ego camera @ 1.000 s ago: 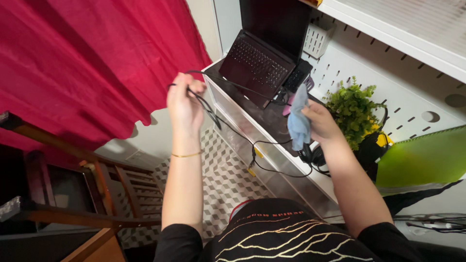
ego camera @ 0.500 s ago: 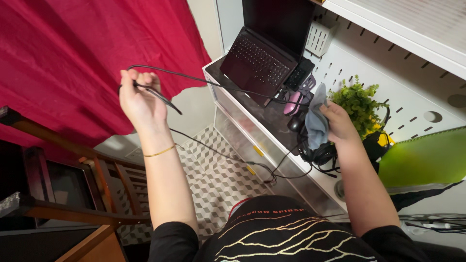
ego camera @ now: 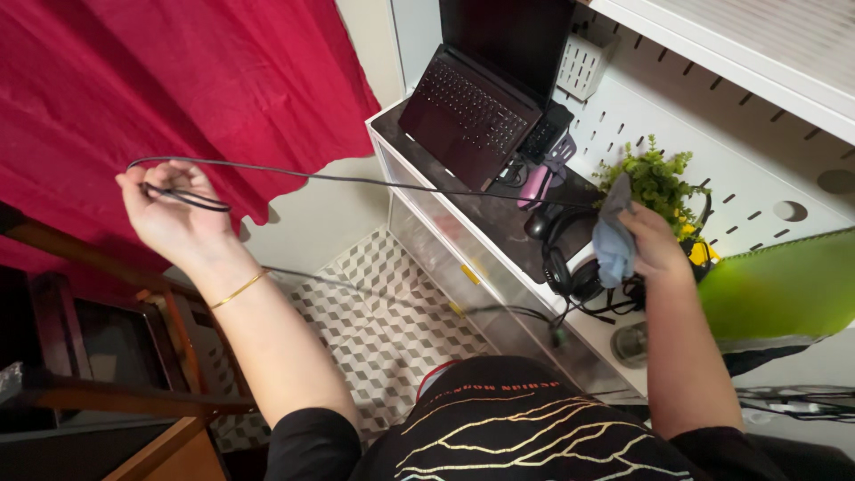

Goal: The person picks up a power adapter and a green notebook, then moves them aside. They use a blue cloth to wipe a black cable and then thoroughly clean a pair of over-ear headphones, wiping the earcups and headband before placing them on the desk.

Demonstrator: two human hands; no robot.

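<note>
A red curtain [ego camera: 178, 80] fills the space left of the bench [ego camera: 499, 214], and against it the left hand [ego camera: 169, 218] is raised far out from the bench with the arm stretched and the wrist bent back; its fingers [ego camera: 183, 178] are curled tight around a looped end of one black cable [ego camera: 356, 180]. That cable runs taut from the fist across open air to the bench top, meeting it near the headset [ego camera: 565, 258]. Over the bench's near end the right hand [ego camera: 655, 245] hovers with its forearm reaching in from below, its fingers closed on one bunched blue cloth [ego camera: 613, 240] that hangs just beside the headset. On the bench stand one open black laptop [ego camera: 472, 111] at the far end, one pink object [ego camera: 536, 185] nearer, and one green plant [ego camera: 655, 183] behind the right hand. One green folder [ego camera: 784, 285] lies right of the plant. Left of the bench and lower, a wooden chair [ego camera: 134, 356] stands on the patterned floor [ego camera: 383, 312]
</note>
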